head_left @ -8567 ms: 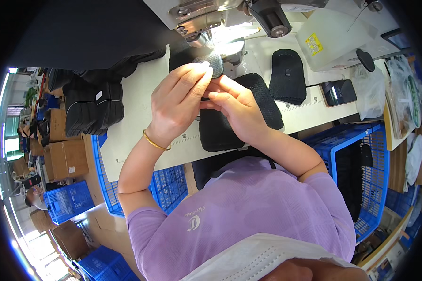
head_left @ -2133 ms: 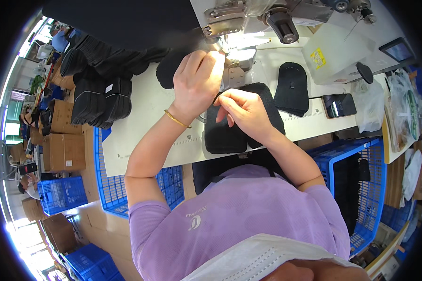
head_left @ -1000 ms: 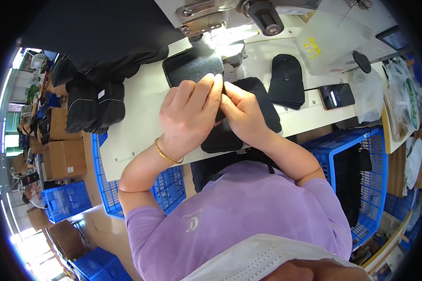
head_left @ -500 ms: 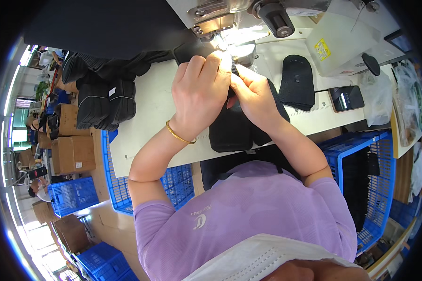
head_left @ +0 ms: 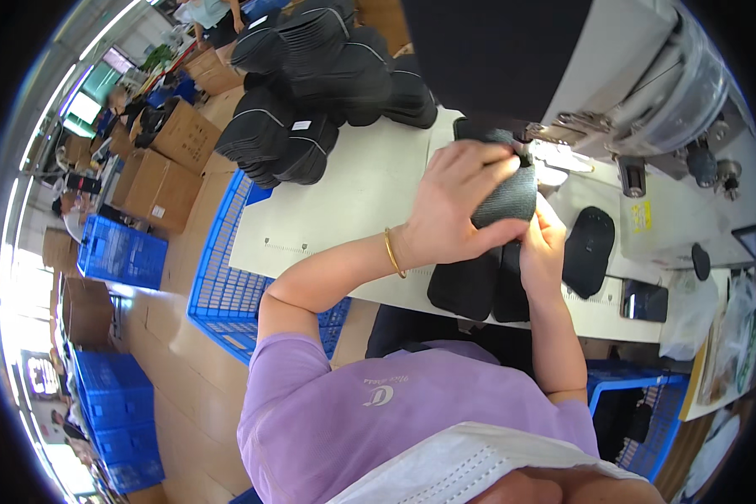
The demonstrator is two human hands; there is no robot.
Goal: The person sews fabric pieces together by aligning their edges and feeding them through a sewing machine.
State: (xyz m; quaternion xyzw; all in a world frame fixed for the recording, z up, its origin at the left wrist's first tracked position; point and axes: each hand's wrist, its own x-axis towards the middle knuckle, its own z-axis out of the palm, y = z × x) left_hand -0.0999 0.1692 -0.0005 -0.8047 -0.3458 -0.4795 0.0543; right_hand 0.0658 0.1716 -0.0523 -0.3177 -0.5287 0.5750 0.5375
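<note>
A dark, ribbed oblong fabric piece lies under the sewing machine's needle area. My left hand rests on its left side, fingers stretched across the top and thumb spread along the near edge. With thumb and fingers pressed together, my right hand pinches the piece's near right corner. Below my hands, black rounded pads lie at the table's front edge, partly covered by my right hand. Another black oblong pad lies to the right of it.
Tied stacks of black pads stand at the table's back left. A phone and plastic bags are on the right. Blue crates stand beside the table at both sides. Cardboard boxes sit farther left.
My view has swung, so the machine and table appear farther right. My hands, bunched together before, are now apart; my left fingers have spread over the fabric piece, which shows flat.
</note>
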